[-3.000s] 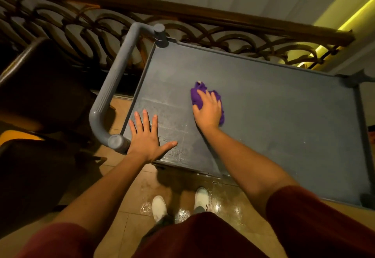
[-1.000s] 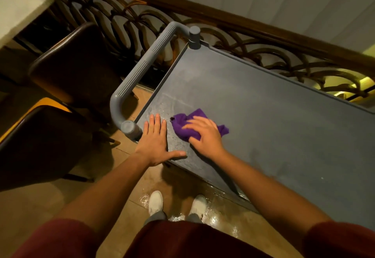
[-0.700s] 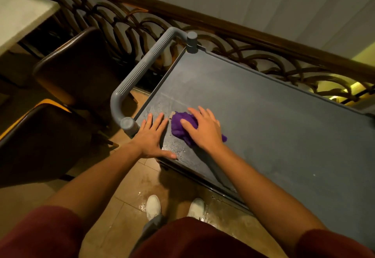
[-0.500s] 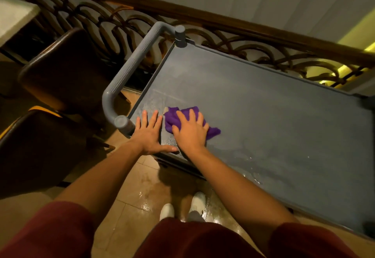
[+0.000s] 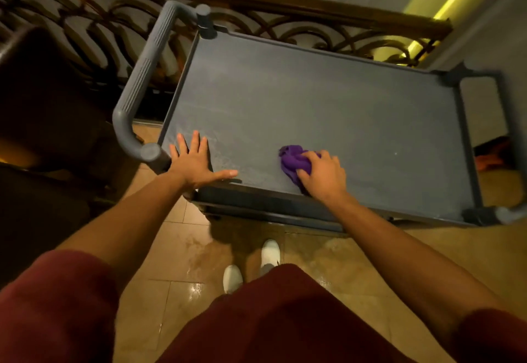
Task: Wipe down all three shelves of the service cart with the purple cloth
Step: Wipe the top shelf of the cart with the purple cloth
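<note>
The right hand (image 5: pixel 323 175) is curled around the bunched purple cloth (image 5: pixel 293 161), fingers bent over its top and pressing it onto the top shelf (image 5: pixel 328 106) of the grey service cart — the cloth sits close to the shelf's near edge, about midway along it, with most of its bulk poking out past the fingers on the side toward the cart handle (image 5: pixel 142 83). The left hand (image 5: pixel 196 163) lies flat on the same shelf at its near corner, just beside the lower end of that handle; the fingers are spread wide and straight, thumb stretched out toward the cloth, and it holds nothing. The two hands are well apart — bare shelf lies between them.
</note>
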`<state>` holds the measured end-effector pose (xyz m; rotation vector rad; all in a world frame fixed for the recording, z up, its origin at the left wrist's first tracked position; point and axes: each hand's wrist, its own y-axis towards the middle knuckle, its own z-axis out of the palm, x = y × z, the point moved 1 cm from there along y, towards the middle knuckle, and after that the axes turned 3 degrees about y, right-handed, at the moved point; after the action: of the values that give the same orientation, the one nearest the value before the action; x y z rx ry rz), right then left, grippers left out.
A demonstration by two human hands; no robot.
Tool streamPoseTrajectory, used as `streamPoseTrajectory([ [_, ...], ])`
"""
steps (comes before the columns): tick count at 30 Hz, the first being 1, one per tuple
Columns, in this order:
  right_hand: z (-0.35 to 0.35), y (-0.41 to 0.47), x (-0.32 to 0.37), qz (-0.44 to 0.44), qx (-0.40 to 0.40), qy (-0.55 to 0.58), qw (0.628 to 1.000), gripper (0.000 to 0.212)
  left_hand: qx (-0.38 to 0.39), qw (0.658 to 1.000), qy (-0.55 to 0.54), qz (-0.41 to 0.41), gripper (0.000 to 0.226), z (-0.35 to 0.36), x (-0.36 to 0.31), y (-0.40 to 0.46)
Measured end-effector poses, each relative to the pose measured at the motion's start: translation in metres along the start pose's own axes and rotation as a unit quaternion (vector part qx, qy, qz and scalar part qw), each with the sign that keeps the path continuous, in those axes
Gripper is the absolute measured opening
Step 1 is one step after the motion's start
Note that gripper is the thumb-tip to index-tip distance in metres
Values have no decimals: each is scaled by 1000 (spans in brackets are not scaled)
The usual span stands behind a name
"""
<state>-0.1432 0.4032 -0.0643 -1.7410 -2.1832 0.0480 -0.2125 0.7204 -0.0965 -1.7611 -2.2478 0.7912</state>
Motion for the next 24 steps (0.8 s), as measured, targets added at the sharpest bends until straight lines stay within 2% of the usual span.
streamPoseTrajectory([
  [2, -5, 7, 34, 7, -42, 92, 995, 45, -18, 999, -18, 33, 154, 0, 7, -4],
  [4, 1, 12, 84, -15, -57, 136, 989, 47, -22, 998, -6, 50, 157, 3, 11, -11],
  [7, 25, 12, 152, -26, -16, 97, 995, 52, -36, 998, -4, 41, 157, 8, 7, -19],
  [10, 44, -1, 172, -60, -15, 13, 998, 49, -49, 998, -20, 22, 154, 5, 6, -18],
  [12, 46, -6, 159, -89, -24, 17, 996, 42, -51, 999, 12, 12, 155, 4, 6, -16],
  [15, 42, -11, 125, -96, 3, 8, 995, 38, -28, 998, 56, 3, 159, 10, 4, -14],
  [20, 17, -19, 37, -27, 20, -37, 999, 40, -12, 995, 100, -3, 161, 12, -2, -15],
  [24, 4, -25, -2, 66, -17, -62, 996, 44, -11, 995, 94, 24, 154, 14, 0, -18],
])
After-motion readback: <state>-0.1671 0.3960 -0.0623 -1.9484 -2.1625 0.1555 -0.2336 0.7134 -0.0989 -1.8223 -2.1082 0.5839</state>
